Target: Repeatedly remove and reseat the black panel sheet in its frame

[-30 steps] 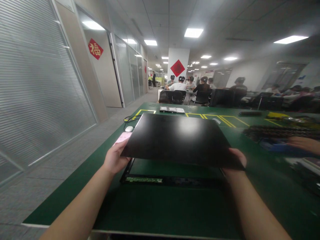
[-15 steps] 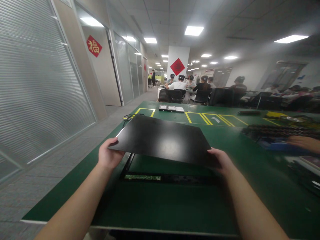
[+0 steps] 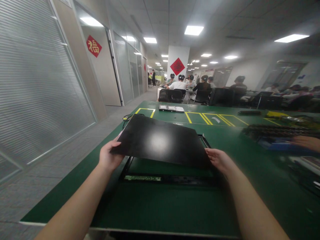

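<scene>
Between my two hands is a thin, black, rectangular panel that looks like an LCD screen panel (image 3: 160,141), its glossy face turned up and reflecting a ceiling light. My left hand (image 3: 110,155) is closed on its left edge, thumb on top. At the right edge, my right hand (image 3: 218,160) grips near the front corner. Below the panel, a black rectangular frame (image 3: 175,179) lies on the green table. A strip of green circuit board (image 3: 142,178) shows along the frame's near side. The panel hides most of the frame's far side.
The green table (image 3: 160,208) has yellow tape outlines (image 3: 197,117). Hard drives (image 3: 171,108) lie at its far edge, a black cable (image 3: 132,116) behind the panel. To the right are dark parts (image 3: 272,130), a blue tray (image 3: 273,142) and another person's hand (image 3: 306,141).
The panel has come down slightly and shifted a little left at its right end, so the frame's far right corner now shows. Both hands keep their hold.
</scene>
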`<state>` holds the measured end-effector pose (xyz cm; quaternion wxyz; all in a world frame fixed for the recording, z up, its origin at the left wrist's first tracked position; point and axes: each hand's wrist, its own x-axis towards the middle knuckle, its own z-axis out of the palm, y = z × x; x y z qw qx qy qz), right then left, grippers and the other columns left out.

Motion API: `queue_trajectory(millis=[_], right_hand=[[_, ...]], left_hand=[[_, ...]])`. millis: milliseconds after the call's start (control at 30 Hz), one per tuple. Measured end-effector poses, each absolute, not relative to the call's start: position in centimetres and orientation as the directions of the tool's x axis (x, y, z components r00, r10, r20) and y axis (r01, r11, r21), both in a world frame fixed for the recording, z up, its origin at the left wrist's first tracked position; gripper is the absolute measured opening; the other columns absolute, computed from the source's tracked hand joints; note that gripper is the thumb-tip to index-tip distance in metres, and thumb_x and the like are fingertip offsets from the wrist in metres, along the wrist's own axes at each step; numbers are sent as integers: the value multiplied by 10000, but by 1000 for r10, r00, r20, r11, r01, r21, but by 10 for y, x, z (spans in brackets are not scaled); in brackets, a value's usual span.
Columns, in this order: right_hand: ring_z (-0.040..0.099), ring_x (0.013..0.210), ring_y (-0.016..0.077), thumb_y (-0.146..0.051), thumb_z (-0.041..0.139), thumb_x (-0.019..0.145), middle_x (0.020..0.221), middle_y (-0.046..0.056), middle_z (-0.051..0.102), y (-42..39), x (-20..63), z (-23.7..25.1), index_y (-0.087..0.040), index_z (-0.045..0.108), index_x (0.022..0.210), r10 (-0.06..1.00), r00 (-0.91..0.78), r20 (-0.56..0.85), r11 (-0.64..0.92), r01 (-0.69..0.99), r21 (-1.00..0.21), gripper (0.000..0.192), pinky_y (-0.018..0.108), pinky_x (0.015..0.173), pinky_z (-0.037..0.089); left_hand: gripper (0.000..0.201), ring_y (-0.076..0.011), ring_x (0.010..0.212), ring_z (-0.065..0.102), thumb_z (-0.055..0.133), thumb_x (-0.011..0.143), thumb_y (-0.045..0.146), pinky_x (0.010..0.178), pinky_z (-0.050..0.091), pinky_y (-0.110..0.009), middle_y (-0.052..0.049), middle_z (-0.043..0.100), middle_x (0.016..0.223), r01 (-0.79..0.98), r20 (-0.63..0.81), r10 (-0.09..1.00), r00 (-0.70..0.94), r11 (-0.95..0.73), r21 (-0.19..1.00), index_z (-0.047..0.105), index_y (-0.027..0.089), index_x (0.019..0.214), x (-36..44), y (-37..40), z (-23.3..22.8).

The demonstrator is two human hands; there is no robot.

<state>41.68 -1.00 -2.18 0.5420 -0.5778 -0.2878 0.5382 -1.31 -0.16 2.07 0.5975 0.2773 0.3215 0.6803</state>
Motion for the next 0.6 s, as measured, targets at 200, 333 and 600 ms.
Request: queue_trajectory(millis=[200, 333, 600], right_hand=[[706, 666, 176, -118, 587, 830, 826, 85, 753, -12, 417, -13, -172, 592, 1192, 856, 378, -352, -262, -271, -926, 366, 254, 579, 551], [713, 652, 189, -113, 597, 809, 813, 96, 757, -9, 419, -17, -166, 562, 1225, 853, 404, -329, -253, -231, -939, 420, 264, 566, 551], [732, 667, 219, -124, 654, 720, 785, 98, 760, -4, 424, -29, -195, 547, 1206, 855, 438, -276, -216, -183, -959, 503, 268, 556, 544]], left_hand=[[731, -309, 894, 749, 633, 495, 128, 780, 630, -399, -74, 806, 1005, -583, 28, 996, -83, -71, 809, 726, 172, 1219, -10, -4, 22], [741, -322, 907, 748, 636, 506, 141, 780, 630, -409, -79, 803, 989, -577, 42, 997, -67, -73, 814, 714, 177, 1243, -9, -6, 24], [680, -322, 929, 740, 615, 503, 130, 783, 624, -416, -85, 796, 1051, -574, 27, 999, -45, -48, 817, 730, 179, 1171, -8, -8, 26]])
